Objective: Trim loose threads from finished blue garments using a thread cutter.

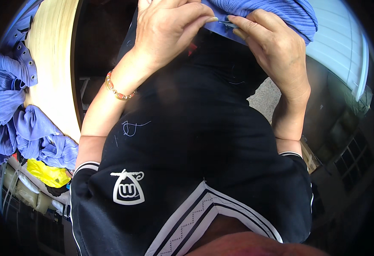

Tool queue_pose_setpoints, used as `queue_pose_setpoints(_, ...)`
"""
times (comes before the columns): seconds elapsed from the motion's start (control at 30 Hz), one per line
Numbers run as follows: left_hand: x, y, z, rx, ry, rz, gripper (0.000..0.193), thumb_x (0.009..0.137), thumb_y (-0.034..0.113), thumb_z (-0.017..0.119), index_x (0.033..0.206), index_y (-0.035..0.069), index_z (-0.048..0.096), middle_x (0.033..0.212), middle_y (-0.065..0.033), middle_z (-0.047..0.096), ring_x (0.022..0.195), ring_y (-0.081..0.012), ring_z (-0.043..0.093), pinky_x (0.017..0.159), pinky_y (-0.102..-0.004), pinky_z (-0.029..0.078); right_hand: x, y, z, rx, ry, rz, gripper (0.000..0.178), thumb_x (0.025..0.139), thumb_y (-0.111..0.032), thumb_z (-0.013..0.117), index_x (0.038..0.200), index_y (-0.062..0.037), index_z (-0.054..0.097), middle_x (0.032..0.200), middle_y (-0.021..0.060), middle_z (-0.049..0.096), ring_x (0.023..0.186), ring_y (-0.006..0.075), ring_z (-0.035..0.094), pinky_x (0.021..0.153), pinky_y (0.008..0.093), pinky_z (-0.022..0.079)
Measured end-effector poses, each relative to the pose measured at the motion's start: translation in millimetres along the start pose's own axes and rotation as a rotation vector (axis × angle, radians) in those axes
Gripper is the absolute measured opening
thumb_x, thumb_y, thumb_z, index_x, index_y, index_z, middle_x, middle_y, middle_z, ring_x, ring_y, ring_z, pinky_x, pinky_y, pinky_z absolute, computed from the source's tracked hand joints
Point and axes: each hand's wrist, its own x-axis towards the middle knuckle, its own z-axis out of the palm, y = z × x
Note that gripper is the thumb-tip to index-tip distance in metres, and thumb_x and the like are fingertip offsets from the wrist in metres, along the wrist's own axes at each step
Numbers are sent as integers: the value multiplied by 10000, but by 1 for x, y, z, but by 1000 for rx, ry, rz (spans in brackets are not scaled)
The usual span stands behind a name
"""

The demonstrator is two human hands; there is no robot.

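Looks like you're mid-piece: the blue cloth (pixel 272 7) is out past your lap, your left hand's (pixel 165 32) grip clamped on its edge, your right hand's (pixel 276 47) closed on a small thin object (pixel 229 24). How much is left, I can't tell, nor whether the heaped blue fabric (pixel 7 104) against the pale wooden bench (pixel 50 47) is finished. Yellow plastic (pixel 48 173) nearby, light-blue panel (pixel 340 47) off right.

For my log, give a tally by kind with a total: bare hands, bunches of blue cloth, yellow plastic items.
Hands: 2 (left hand, right hand)
Blue cloth: 2 bunches (cloth by the hands, heap at left)
Yellow plastic: 1
Total: 5
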Motion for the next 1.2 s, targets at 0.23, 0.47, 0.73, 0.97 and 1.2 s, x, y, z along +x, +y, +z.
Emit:
queue_pose_setpoints(0.23,-36,-23,49,-1202,-171,-1092,395,977,218,708,1322,49,619,1182,-41,678,1094,-154,656,943,-284,506,-4,3,-2,103,142,59,277,853,-98,787,1128,-119,771,847,34,644,699,168,624,627,266,499)
queue_pose_setpoints(0.47,-37,-25,62,-1614,-147,-1431,399,1077,192,506,1407,-33,507,1438,-190,539,1334,-319,540,1127,-478,448,-7,3,1,240,145,96,324,842,-58,793,1162,-98,764,849,49,635,701,145,606,634,249,484)
queue_pose_setpoints(0.73,-46,-33,50,-1797,-87,-1260,315,1043,96,569,1321,-50,545,1337,-164,619,1261,-253,609,1156,-429,447,-1,-4,6,132,122,89,336,831,-85,806,1164,-116,768,863,49,652,715,157,627,640,268,500)
queue_pose_setpoints(0.97,-52,-28,32,-1791,-49,-1092,324,1032,84,593,1332,-32,561,1285,-132,656,1192,-212,642,1131,-398,479,3,0,23,196,145,48,339,837,-103,804,1172,-97,759,864,46,647,715,164,621,636,273,496)
queue_pose_setpoints(1.2,-52,-25,28,-1798,13,-1034,348,1039,80,578,1371,-22,548,1304,-141,655,1210,-224,649,1130,-426,481,4,4,27,236,170,28,353,833,-104,809,1182,-94,757,872,45,649,728,153,622,635,263,492)
